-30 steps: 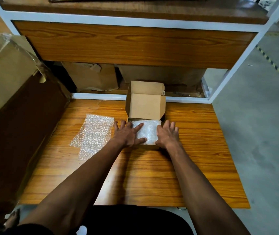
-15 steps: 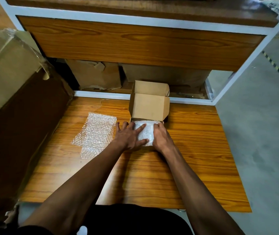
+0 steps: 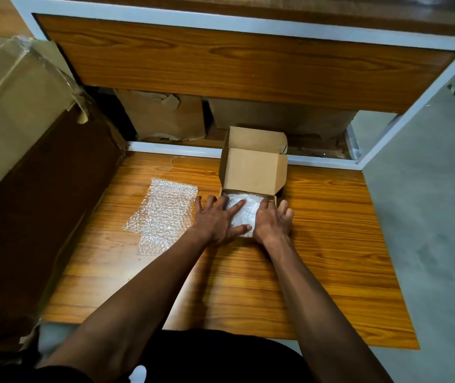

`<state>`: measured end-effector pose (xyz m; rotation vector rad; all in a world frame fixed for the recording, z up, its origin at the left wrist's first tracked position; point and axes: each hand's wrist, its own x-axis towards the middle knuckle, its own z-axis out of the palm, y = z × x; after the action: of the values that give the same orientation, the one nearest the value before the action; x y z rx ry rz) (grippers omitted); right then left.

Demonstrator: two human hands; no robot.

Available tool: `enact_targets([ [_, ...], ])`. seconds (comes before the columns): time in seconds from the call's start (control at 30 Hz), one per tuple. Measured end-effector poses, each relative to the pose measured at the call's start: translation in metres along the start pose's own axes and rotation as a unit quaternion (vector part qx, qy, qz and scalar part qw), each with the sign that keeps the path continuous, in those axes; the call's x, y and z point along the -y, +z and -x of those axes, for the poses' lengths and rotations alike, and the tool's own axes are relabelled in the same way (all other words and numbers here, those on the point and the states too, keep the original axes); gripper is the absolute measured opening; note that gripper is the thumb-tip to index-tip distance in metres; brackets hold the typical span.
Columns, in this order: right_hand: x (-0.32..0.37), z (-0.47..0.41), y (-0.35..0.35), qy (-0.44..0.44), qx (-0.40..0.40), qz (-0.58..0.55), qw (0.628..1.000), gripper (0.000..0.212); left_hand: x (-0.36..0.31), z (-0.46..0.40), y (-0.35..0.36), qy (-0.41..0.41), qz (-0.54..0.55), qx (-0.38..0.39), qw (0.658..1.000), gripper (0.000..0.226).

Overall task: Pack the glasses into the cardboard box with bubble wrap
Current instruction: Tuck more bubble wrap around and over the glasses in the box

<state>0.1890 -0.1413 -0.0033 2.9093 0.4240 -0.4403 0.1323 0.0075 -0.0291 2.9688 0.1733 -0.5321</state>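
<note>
A small cardboard box (image 3: 254, 170) stands on the wooden table with its lid flap raised toward the back. Inside it lies a wad of bubble wrap (image 3: 244, 214); the glasses themselves are hidden under it. My left hand (image 3: 216, 221) lies flat with spread fingers on the left part of the wrap and the box's front edge. My right hand (image 3: 272, 221) presses on the right side of the wrap, fingers straight. A loose sheet of bubble wrap (image 3: 163, 214) lies flat on the table left of the box.
The wooden table (image 3: 317, 258) reaches to a white frame rail at the back. A large taped carton (image 3: 13, 87) and a dark panel crowd the left side. Cardboard boxes (image 3: 165, 117) sit under the upper shelf. Grey floor lies to the right.
My right hand has shifted left from beside the box onto the bubble wrap. The view has tilted slightly; the box has stayed in place.
</note>
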Motion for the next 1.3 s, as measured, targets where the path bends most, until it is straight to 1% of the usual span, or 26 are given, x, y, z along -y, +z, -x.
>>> enact_targets([
  [0.1, -0.006, -0.004, 0.000, -0.011, 0.010, -0.003, 1.000, 0.084, 0.001, -0.001, 0.002, -0.001, 0.004, -0.003, 1.000, 0.089],
  [0.27, -0.013, -0.003, -0.002, -0.030, 0.023, -0.026, 0.999, 0.090, 0.002, -0.001, 0.003, 0.006, 0.006, -0.009, 1.000, 0.090],
  [0.33, -0.014, 0.001, -0.004, -0.039, 0.005, -0.026, 0.999, 0.085, 0.002, -0.001, 0.001, 0.008, 0.005, -0.003, 1.000, 0.091],
  [0.4, -0.016, 0.005, -0.003, -0.065, -0.036, -0.035, 0.997, 0.080, 0.002, -0.001, 0.000, 0.014, 0.005, 0.006, 1.000, 0.092],
  [0.47, -0.018, 0.007, 0.003, -0.111, -0.061, -0.098, 0.987, 0.078, 0.003, -0.002, -0.002, 0.020, 0.008, 0.008, 1.000, 0.091],
  [0.53, -0.021, 0.007, 0.007, -0.147, -0.027, -0.204, 0.967, 0.075, 0.006, -0.001, -0.002, 0.025, 0.021, 0.005, 0.999, 0.091],
  [0.6, -0.025, 0.005, 0.009, -0.167, 0.022, -0.243, 0.955, 0.076, 0.012, 0.003, 0.000, 0.039, 0.034, 0.002, 0.999, 0.091],
  [0.67, -0.028, 0.003, 0.010, -0.179, 0.049, -0.233, 0.955, 0.081, 0.021, 0.008, 0.003, 0.066, 0.049, -0.016, 0.997, 0.092],
  [0.73, -0.029, 0.001, 0.009, -0.182, 0.056, -0.230, 0.954, 0.084, 0.030, 0.014, 0.009, 0.102, 0.064, -0.063, 0.991, 0.096],
  [0.8, -0.029, 0.002, 0.008, -0.182, 0.051, -0.242, 0.952, 0.084, 0.038, 0.020, 0.016, 0.129, 0.072, -0.115, 0.982, 0.087],
  [0.87, -0.029, 0.006, 0.010, -0.188, 0.030, -0.258, 0.947, 0.077, 0.042, 0.024, 0.022, 0.150, 0.063, -0.158, 0.974, 0.069],
  [0.93, -0.033, 0.008, 0.014, -0.209, 0.006, -0.273, 0.939, 0.060, 0.042, 0.028, 0.025, 0.159, 0.054, -0.191, 0.967, 0.052],
  [1.0, -0.038, 0.010, 0.017, -0.229, 0.011, -0.279, 0.932, 0.046, 0.042, 0.031, 0.025, 0.160, 0.056, -0.212, 0.963, 0.042],
  [1.03, -0.040, 0.012, 0.017, -0.240, 0.024, -0.275, 0.931, 0.045, 0.042, 0.032, 0.025, 0.161, 0.059, -0.218, 0.961, 0.042],
  [1.1, -0.045, 0.014, 0.016, -0.262, 0.039, -0.255, 0.930, 0.043, 0.041, 0.035, 0.025, 0.166, 0.062, -0.219, 0.959, 0.049],
  [1.2, -0.048, 0.015, 0.015, -0.280, 0.025, -0.239, 0.930, 0.026, 0.041, 0.038, 0.024, 0.176, 0.046, -0.215, 0.960, 0.052],
  [1.3, -0.050, 0.015, 0.016, -0.292, 0.009, -0.246, 0.924, 0.016, 0.042, 0.041, 0.019, 0.188, 0.037, -0.218, 0.957, 0.056],
])
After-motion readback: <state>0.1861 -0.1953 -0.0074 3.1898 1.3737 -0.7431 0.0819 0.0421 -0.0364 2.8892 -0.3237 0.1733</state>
